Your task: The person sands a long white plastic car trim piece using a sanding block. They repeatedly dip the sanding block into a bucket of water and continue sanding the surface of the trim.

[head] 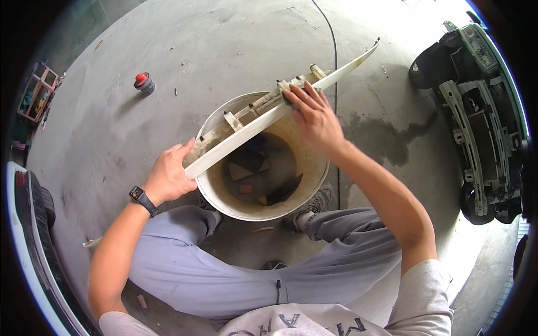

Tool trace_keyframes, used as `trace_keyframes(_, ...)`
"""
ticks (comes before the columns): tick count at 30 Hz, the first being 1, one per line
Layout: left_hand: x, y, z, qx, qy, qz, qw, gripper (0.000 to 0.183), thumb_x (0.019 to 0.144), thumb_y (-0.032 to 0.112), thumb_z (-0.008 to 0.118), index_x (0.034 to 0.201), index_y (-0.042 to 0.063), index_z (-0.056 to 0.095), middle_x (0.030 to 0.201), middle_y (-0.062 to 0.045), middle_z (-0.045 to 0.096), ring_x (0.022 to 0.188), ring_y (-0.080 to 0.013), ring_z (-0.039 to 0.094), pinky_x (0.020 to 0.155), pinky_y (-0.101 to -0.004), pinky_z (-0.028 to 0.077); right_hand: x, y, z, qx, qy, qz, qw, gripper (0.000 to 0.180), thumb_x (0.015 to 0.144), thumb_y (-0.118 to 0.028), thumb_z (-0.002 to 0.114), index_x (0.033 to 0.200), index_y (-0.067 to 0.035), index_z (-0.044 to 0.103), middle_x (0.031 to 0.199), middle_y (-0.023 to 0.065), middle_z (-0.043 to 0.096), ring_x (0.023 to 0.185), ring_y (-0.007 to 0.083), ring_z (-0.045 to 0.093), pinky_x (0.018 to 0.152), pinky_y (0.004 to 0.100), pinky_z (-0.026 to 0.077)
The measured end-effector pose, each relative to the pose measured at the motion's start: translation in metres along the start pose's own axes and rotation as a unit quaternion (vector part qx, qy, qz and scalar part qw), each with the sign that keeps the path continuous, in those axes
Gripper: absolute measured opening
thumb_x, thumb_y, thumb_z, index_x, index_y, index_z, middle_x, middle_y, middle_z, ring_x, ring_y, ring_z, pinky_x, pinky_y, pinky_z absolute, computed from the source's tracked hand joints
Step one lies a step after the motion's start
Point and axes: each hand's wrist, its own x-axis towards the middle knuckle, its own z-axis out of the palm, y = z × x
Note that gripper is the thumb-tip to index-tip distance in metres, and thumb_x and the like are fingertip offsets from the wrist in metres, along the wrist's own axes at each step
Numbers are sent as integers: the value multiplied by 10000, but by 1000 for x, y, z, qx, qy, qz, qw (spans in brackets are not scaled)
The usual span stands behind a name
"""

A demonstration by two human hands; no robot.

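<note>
A long white plastic trim strip (248, 137), with clips and brackets along its far side, lies slantwise over a large round bucket (262, 214). My left hand (170, 170), with a watch on the wrist, grips the strip's near left end beside the rim. My right hand (317, 119) presses a dark grey pad (290, 98) against the strip, right of its middle; the fingers partly hide the pad. Murky water stands in the bucket, with dark sheets (247, 159), a small brown square piece (246, 189) and a black piece (286, 191) in it.
A dark container with a red cap (145, 83) stands on the concrete floor. A black cable (335, 54) runs behind the strip's right part. At the right is a car front with its bumper beam (464, 143) exposed; another vehicle (31, 235) is at the left, below a pink-framed rack (38, 92).
</note>
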Motion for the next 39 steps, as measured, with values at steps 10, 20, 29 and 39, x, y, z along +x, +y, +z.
trace_keyframes(10, -4, 7, -7, -23, -20, 18, 999, 887, 709, 94, 796, 1532, -109, 535, 1108, -260, 662, 1032, -434, 678, 922, -467, 571, -8, -86, 27, 147, -56, -166, 973, 537, 1006, -242, 668, 1534, -153, 637, 1606, 82, 604, 1551, 324, 481, 1319, 549, 321)
trace_keyframes(20, -1, 11, -9, -25, -9, 21, 999, 900, 714, 108, 806, 1544, -101, 528, 1112, -249, 671, 1030, -419, 687, 918, -458, 566, -8, -111, 41, 161, -37, -213, 963, 628, 931, -191, 762, 1547, -199, 640, 1628, 10, 592, 1581, 300, 453, 1319, 540, 332)
trace_keyframes(29, -24, 1, -28, -54, -56, 21, 997, 1236, 684, 16, 906, 1744, 152, 285, 1254, -207, 647, 1107, -426, 651, 976, -442, 570, -12, -14, -11, 56, -107, -179, 976, 615, 948, -145, 759, 1549, -187, 639, 1662, 22, 556, 1589, 280, 446, 1342, 520, 316)
trace_keyframes(39, -61, -30, -34, -28, -86, -83, 992, 549, 861, 141, 685, 1377, -15, 582, 983, -320, 706, 951, -524, 682, 826, -533, 561, 4, -69, 16, 77, -91, -240, 964, 625, 965, -88, 611, 1589, -106, 586, 1644, 88, 576, 1567, 310, 483, 1327, 533, 325)
